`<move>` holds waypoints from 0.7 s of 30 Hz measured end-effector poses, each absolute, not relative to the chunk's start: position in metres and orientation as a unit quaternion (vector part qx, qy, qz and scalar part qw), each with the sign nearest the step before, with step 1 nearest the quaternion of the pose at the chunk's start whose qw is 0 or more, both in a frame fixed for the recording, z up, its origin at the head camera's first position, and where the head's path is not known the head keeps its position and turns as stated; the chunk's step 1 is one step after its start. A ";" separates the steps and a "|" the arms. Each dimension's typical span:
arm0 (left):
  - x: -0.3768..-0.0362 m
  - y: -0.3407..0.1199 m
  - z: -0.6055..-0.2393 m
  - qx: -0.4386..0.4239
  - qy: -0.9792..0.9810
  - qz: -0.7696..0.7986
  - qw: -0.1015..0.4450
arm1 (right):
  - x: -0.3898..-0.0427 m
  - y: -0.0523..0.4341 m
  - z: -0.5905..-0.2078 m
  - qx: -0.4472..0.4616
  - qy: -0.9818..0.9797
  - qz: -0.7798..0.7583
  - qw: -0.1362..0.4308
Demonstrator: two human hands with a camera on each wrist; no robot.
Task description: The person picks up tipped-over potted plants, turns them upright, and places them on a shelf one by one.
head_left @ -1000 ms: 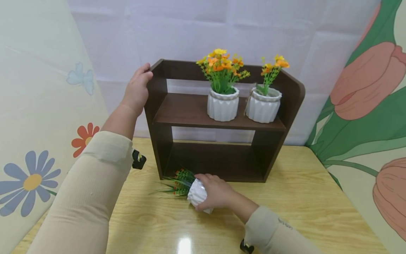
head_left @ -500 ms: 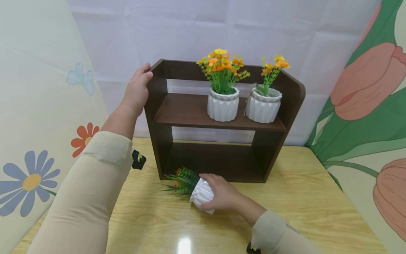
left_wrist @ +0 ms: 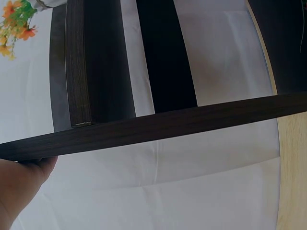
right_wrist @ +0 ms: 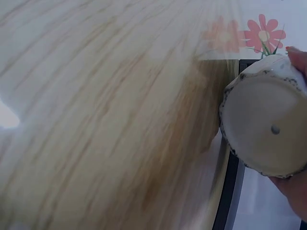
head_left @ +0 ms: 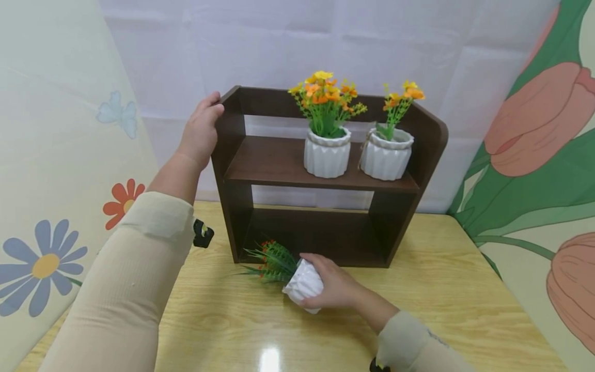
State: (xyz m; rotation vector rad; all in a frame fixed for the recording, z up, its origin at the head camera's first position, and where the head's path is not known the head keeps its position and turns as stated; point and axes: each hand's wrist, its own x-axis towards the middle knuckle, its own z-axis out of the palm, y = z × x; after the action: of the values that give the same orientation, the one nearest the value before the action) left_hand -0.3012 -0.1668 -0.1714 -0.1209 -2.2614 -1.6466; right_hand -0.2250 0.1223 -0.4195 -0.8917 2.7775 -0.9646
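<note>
My right hand grips a white ribbed flowerpot, tipped on its side just in front of the shelf. Its green plant with small red blooms points left. In the right wrist view the pot's round base faces the camera, with a small hole in it. My left hand holds the upper edge of the dark brown two-tier shelf's left side panel. Seen from the left wrist, part of that hand lies against the panel; its other fingers are hidden.
Two white pots stand on the upper tier: one with a full orange and yellow bunch, one with fewer flowers at the right end. The shelf rests on a wood-grain table. Behind hangs a white cloth; flower-patterned panels flank both sides.
My right hand has moved slightly right with the flowerpot, and the plant has lifted and turned a little upward. My left hand and the shelf have stayed put.
</note>
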 end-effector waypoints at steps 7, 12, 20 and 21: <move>-0.300 -0.166 -0.170 -0.041 -0.797 -0.579 0.167 | -0.226 0.128 -0.422 -0.273 0.899 -0.341 0.046; -0.301 -0.166 -0.171 -0.042 -0.796 -0.580 0.166 | -0.226 0.130 -0.422 -0.270 0.897 -0.346 0.052; -0.302 -0.167 -0.172 -0.043 -0.791 -0.587 0.163 | -0.222 0.134 -0.421 -0.266 0.894 -0.356 0.057; -0.302 -0.167 -0.172 -0.043 -0.791 -0.588 0.163 | -0.221 0.135 -0.422 -0.266 0.894 -0.357 0.056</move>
State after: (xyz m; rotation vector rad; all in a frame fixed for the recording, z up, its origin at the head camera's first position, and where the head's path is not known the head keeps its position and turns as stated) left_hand -0.3024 -0.1665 -0.1717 -0.1234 -2.2566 -1.6762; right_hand -0.2212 0.1348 -0.4215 -0.8071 2.7118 -1.0849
